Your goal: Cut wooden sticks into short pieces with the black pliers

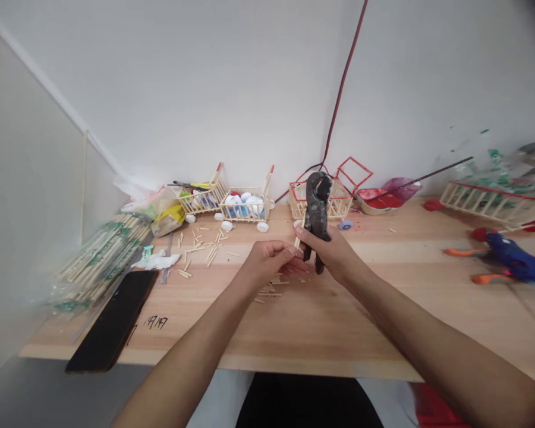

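Note:
My right hand (334,249) is wrapped round a pair of black hand cutters (317,205), held upright with the head toward the wall. A short thin wooden stick (297,241) stands between my hands, beside the cutters' handles. My left hand (274,258) pinches its lower end, and my right thumb lies close to its top. Under my left hand, several cut stick pieces (271,291) lie on the wooden table (321,333), partly hidden by the fingers. More cut pieces (198,245) are scattered to the left.
Small stick-built carts (245,208) line the wall, one with a red-edged basket (339,202). At left are bagged wooden sticks (104,258) and a black phone (116,321) overhanging the front edge. A blue glue gun (517,258) and a bottle-filled cart (490,205) stand right.

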The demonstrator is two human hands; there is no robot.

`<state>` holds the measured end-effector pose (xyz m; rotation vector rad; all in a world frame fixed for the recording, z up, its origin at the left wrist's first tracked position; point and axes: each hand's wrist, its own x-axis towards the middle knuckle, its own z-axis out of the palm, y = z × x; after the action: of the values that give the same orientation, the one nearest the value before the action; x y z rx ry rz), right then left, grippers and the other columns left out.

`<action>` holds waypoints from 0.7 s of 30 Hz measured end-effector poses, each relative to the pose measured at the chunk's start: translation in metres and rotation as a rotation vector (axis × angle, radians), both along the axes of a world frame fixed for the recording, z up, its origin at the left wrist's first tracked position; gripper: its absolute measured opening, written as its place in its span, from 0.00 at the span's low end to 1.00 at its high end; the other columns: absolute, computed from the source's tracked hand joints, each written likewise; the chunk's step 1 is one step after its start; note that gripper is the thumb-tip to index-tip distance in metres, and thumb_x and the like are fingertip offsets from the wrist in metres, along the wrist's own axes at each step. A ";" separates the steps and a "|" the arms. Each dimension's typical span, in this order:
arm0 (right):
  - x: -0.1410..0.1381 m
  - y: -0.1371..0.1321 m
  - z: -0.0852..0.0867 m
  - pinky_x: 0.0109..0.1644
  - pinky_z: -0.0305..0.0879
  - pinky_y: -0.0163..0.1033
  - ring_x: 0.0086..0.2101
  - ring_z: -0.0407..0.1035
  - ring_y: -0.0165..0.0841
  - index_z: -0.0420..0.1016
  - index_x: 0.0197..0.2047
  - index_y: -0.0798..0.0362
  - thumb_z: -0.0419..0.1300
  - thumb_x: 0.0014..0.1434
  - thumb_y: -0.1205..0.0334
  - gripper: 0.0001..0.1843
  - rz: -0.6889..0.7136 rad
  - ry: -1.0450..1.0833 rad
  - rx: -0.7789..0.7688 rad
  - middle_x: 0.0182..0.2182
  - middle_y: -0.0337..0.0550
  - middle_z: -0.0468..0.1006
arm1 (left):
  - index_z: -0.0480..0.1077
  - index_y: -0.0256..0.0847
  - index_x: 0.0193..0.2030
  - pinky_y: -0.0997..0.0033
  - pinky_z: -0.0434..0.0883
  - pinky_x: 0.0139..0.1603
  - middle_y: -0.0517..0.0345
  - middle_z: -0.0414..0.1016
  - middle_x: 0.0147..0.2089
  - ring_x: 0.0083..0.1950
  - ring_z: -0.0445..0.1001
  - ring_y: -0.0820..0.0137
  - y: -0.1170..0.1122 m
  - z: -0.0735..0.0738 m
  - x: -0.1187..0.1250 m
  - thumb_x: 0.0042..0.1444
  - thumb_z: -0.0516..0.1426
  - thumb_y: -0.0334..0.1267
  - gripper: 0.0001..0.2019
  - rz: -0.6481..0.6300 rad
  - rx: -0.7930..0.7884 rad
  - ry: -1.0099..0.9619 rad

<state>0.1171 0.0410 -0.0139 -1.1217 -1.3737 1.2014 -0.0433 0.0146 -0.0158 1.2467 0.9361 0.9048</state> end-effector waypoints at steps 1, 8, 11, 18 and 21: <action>0.000 0.000 0.000 0.25 0.60 0.34 0.21 0.63 0.28 0.68 0.23 0.53 0.66 0.48 0.40 0.24 -0.002 -0.012 -0.005 0.19 0.37 0.69 | 0.76 0.33 0.36 0.74 0.69 0.30 0.44 0.82 0.36 0.35 0.80 0.65 0.001 0.000 0.000 0.51 0.62 0.55 0.22 0.019 0.013 0.022; 0.001 0.004 -0.008 0.30 0.62 0.37 0.25 0.67 0.33 0.67 0.25 0.52 0.62 0.53 0.43 0.20 -0.010 -0.215 0.119 0.22 0.40 0.73 | 0.71 0.36 0.40 0.69 0.74 0.37 0.50 0.81 0.35 0.36 0.80 0.65 0.002 0.004 0.001 0.48 0.66 0.49 0.20 0.191 -0.013 -0.043; -0.002 0.002 -0.008 0.29 0.61 0.38 0.25 0.66 0.34 0.66 0.26 0.51 0.61 0.52 0.45 0.18 -0.019 -0.284 0.134 0.21 0.40 0.72 | 0.70 0.36 0.36 0.72 0.72 0.36 0.52 0.80 0.32 0.33 0.79 0.68 0.002 0.002 0.001 0.45 0.68 0.46 0.19 0.190 0.000 -0.049; -0.004 -0.004 -0.004 0.30 0.58 0.37 0.26 0.65 0.33 0.64 0.27 0.50 0.57 0.56 0.49 0.14 -0.037 -0.424 0.254 0.23 0.38 0.72 | 0.74 0.35 0.30 0.74 0.70 0.34 0.54 0.79 0.29 0.29 0.76 0.72 0.002 -0.002 0.000 0.44 0.68 0.46 0.15 0.181 0.006 -0.028; -0.004 -0.003 -0.004 0.32 0.59 0.37 0.27 0.66 0.34 0.65 0.29 0.50 0.56 0.58 0.51 0.12 -0.005 -0.450 0.293 0.23 0.38 0.72 | 0.76 0.34 0.29 0.74 0.69 0.34 0.54 0.79 0.29 0.29 0.74 0.73 0.002 -0.002 0.000 0.44 0.68 0.46 0.15 0.162 0.042 -0.008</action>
<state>0.1135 0.0376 -0.0179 -1.2239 -1.8158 0.7317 -0.0431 0.0164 -0.0173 1.2144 1.0271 1.0613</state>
